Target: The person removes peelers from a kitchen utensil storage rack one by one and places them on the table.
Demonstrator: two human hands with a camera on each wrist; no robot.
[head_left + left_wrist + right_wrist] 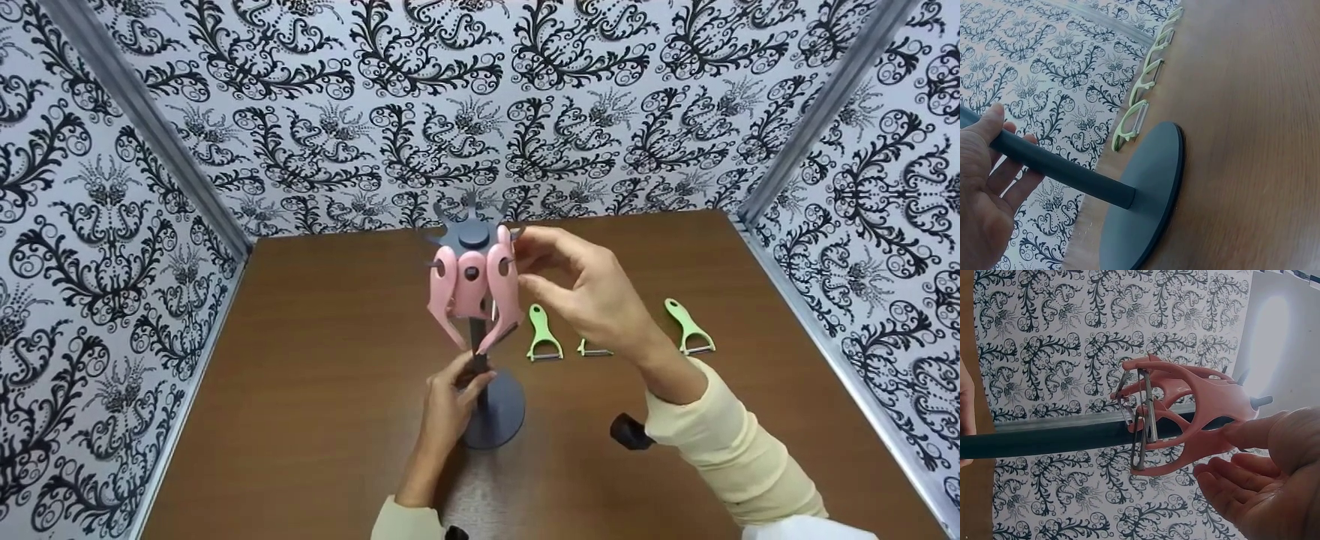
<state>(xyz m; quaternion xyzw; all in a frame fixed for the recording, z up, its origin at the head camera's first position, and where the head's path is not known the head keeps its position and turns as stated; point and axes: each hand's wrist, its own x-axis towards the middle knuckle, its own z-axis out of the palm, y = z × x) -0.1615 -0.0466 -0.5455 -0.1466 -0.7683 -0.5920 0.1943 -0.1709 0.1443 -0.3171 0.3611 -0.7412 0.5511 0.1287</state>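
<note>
the pink y-peelers (469, 296) hang around the top of the dark stand (496, 421); they look light, stiff and smooth, perhaps slippery, best taken by the handle (1221, 396), clear of the metal blades (1148, 405). they are glossy, holed and forked. the left hand (445, 401) has its grip clamped around the stand's pole (1067, 171); the right hand (600, 296) touches a peeler, pinching or not i cannot tell.

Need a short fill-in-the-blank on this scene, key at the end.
1. The left hand grips the stand's ____.
2. The hanging peelers beside the right hand are ____.
3. The loose peelers on the table are ____.
4. The back wall is white, patterned in ____.

Missing words: pole; pink; green; black.
</note>
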